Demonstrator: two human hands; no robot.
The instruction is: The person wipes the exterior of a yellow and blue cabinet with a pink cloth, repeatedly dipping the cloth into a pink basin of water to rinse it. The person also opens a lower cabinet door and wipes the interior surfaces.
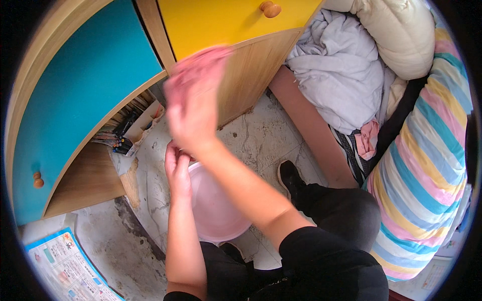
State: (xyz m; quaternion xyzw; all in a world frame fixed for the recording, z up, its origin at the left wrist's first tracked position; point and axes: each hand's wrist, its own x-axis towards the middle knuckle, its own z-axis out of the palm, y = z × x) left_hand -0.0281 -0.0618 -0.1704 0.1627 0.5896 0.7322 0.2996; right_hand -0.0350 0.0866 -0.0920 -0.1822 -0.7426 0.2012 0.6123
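A blurred pink cloth (201,62) is in my right hand (194,122), raised in front of the lower edge of a yellow cabinet door (226,22). Whether the cloth touches the door is unclear. My left hand (179,171) is lower, beside the rim of a pale pink plastic basin (216,210), with its fingers curled and partly hidden behind my right wrist. I cannot make out whether it holds anything. The basin is on the floor between my feet, partly covered by my right forearm.
A teal door (83,86) with a wooden knob fills the left. Below it, a box of pens (128,141) stands near the shelf. To the right are grey bedding (339,71), a striped bed cover (421,161) and a brown bed rail (312,124). A printed sheet (71,267) lies lower left.
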